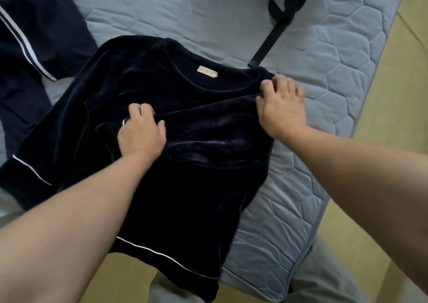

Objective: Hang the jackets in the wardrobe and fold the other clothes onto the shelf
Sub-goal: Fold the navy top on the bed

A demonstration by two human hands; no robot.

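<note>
A: Where is the velvet top [208, 163]?

B: It lies flat on the mattress [324, 48], with the hem over the edge. The left hand [141, 133] pinches the folded sleeve at the chest. The right hand [281, 110] grips the shoulder with curled fingers.

A: How to fold well?

B: I think: pull with both 2 hands evenly, lay the sleeve straight, and stay off the striped trousers [34, 24].

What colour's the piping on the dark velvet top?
White piping on the navy velvet top; it shows best in the head view.
</note>
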